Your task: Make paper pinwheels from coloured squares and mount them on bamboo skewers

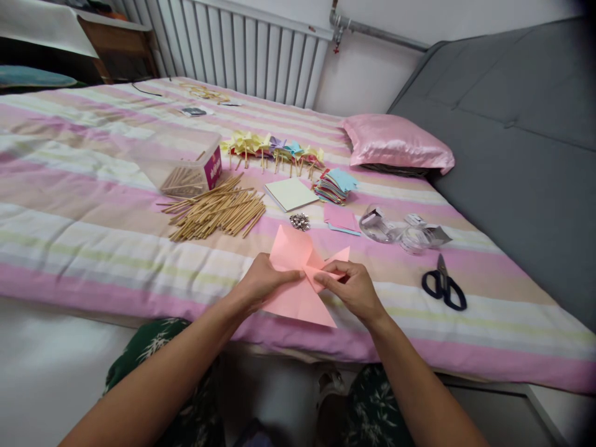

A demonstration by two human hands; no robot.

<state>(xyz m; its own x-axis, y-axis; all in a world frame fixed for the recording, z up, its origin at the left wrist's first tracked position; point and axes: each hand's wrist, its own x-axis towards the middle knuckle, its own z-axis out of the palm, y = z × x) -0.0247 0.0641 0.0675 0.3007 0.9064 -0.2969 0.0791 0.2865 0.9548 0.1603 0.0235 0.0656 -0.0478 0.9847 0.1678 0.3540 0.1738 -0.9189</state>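
A pink paper pinwheel (293,248), cut into flaps, is held up between both hands at the bed's front edge. My left hand (266,282) grips its left side, the thumb pressed near the centre. With thumb and fingers, my right hand (349,284) pinches a flap folded inward toward the middle; another pointed flap sticks up behind those fingers. Just beyond the paper lies a small heap of metal pins or fasteners (300,221). Pink paper squares (341,217) rest to the right of the heap.
Wooden sticks (216,208) lie left, beside a clear plastic box (186,167). Finished pinwheels (251,144), a pale paper stack (291,194) and coloured cut papers (334,186) sit behind. Tape rolls (412,236) and dark-handled scissors (444,287) are at right, a pink pillow (398,144) farther back.
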